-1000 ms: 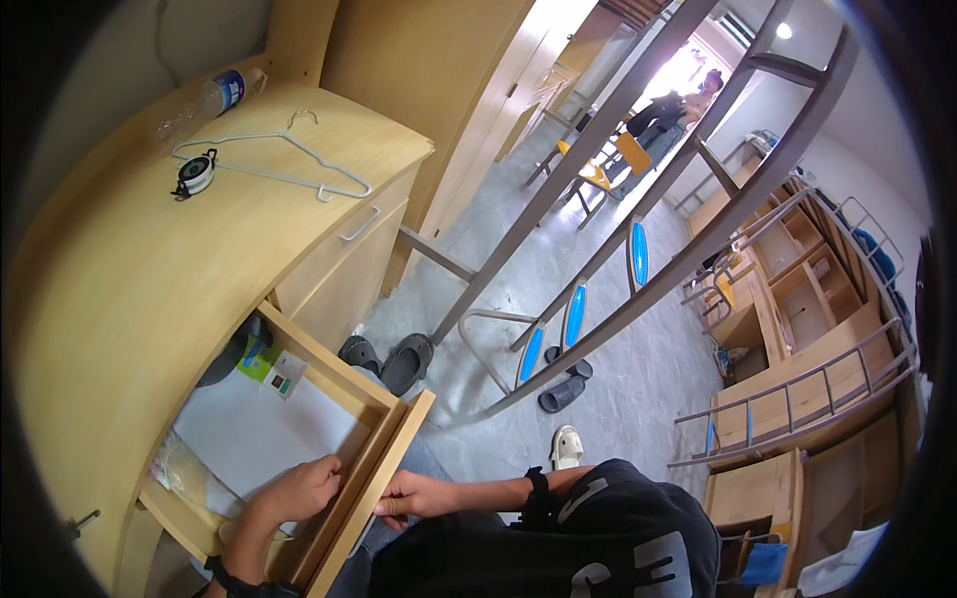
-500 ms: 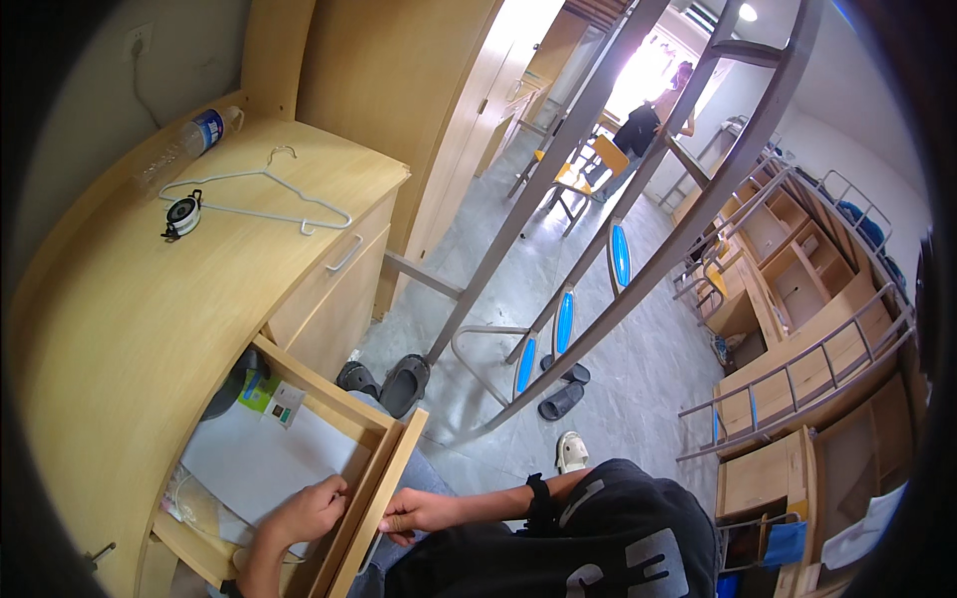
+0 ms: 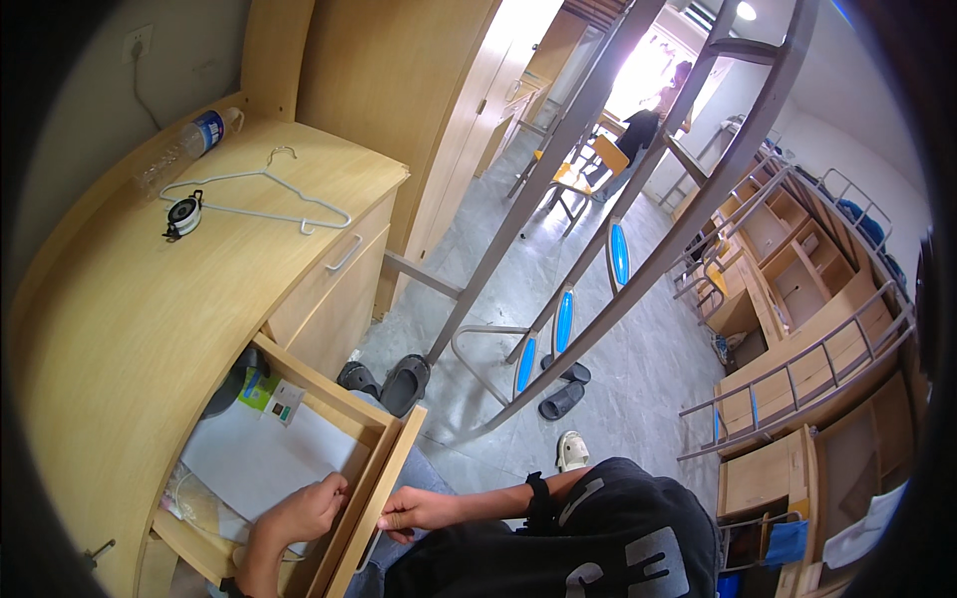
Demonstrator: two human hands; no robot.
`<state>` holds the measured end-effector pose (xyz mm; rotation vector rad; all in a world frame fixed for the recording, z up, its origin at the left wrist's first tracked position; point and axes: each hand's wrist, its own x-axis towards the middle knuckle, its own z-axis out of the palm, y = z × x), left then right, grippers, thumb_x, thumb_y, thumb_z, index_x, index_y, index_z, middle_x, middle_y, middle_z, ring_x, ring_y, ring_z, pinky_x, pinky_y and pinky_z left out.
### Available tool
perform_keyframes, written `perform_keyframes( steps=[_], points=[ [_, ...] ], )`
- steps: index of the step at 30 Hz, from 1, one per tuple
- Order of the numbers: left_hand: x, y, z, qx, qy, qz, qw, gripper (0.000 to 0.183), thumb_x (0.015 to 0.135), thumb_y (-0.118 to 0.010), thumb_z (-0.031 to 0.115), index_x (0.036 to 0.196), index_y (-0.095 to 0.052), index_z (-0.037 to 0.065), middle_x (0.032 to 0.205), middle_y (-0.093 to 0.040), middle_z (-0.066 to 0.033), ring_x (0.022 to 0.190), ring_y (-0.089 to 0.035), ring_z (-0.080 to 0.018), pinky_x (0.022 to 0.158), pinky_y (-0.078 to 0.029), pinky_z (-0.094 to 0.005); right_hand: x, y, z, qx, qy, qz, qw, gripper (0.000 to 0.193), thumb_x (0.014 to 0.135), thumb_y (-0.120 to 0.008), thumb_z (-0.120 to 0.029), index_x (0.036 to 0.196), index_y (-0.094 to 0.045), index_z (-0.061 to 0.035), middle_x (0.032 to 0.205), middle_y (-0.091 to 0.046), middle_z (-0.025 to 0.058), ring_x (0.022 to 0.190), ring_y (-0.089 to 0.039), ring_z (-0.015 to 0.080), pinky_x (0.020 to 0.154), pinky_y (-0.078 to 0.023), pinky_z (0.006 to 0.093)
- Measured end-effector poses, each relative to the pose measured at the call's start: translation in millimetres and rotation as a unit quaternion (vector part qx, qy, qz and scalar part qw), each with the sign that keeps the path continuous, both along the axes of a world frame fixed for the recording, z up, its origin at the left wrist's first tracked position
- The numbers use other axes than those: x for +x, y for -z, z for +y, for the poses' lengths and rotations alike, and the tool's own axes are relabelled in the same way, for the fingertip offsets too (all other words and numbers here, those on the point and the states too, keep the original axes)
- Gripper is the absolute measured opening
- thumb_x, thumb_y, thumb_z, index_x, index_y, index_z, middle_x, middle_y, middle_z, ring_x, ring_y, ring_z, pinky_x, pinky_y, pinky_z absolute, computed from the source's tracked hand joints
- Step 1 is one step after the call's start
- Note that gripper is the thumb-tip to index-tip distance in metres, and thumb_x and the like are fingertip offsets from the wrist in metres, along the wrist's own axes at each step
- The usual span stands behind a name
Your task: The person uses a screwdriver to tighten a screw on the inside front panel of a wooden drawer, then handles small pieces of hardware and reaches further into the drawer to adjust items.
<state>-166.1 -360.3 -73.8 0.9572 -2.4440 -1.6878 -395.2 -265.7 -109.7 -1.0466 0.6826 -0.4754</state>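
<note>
A wooden drawer (image 3: pixel 324 399) stands pulled out from the desk in front of me. Inside it my left hand (image 3: pixel 307 508) is closed in a fist over a sheet of white paper (image 3: pixel 264 453), close to the inner side of the drawer front. Whatever those fingers hold, if anything, is hidden. At the outer face of the drawer front, my right hand (image 3: pixel 414 511) has its fingers curled at the metal drawer handle (image 3: pixel 370 551), thumb against the wood. Green and white cards (image 3: pixel 274 397), a dark rounded item (image 3: pixel 231 384) and a clear plastic bag (image 3: pixel 194 498) also lie in the drawer.
On the desktop (image 3: pixel 130 339) lie a white hanger (image 3: pixel 259 204), a plastic bottle (image 3: pixel 184 149) and a small round black-and-white object (image 3: pixel 183 213). A metal bunk ladder (image 3: pixel 588 269) rises ahead. Dark clogs (image 3: pixel 404 386) and slippers (image 3: pixel 561 401) sit on the floor. A person (image 3: pixel 668 100) stands far back.
Both my hands and the drawer stay practically where they were. Far back, the person and the dark cloth beside them have shifted slightly.
</note>
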Motion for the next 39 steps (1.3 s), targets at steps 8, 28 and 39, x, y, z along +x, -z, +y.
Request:
perform_keyframes(
  steps=[8, 28, 39],
  points=[
    [-5.3, -14.5, -3.8, -0.005, -0.007, 0.013, 1.0, 0.017, 0.094, -0.05, 0.013, 0.106, -0.053, 0.001, 0.094, -0.065, -0.0263, 0.093, -0.062, -0.0451, 0.077, -0.05, -0.0472, -2.6, 2.9, 0.9, -0.014, 0.013, -0.002, 1.0, 0.031, 0.104, -0.047, -0.028, 0.095, -0.059, -0.0008, 0.064, -0.057, 0.0012, 0.057, -0.053, 0.0078, 0.053, -0.041, 0.0241],
    [-15.1, 30.7, -7.9, -0.016, -0.003, 0.105, 0.994, 0.026, 0.085, -0.057, 0.018, 0.102, -0.065, 0.0, 0.097, -0.069, -0.0182, 0.088, -0.064, -0.0276, 0.08, -0.051, -0.0387, 31.3, 24.8, -61.3, -0.125, -0.065, 0.075, 0.987, 0.024, 0.1, -0.049, -0.021, 0.096, -0.064, -0.0023, 0.079, -0.064, 0.0023, 0.073, -0.06, 0.0145, 0.062, -0.047, 0.0311],
    [6.4, 26.5, -13.6, -0.039, -0.029, 0.074, 0.996, 0.026, 0.082, -0.06, 0.017, 0.101, -0.065, 0.001, 0.096, -0.069, -0.017, 0.087, -0.064, -0.0261, 0.078, -0.051, -0.0378, 115.6, 12.4, -99.8, -0.156, -0.179, 0.05, 0.97, 0.025, 0.097, -0.054, -0.024, 0.099, -0.063, -0.0012, 0.079, -0.064, 0.0047, 0.071, -0.061, 0.0161, 0.061, -0.048, 0.0322]
  ],
)
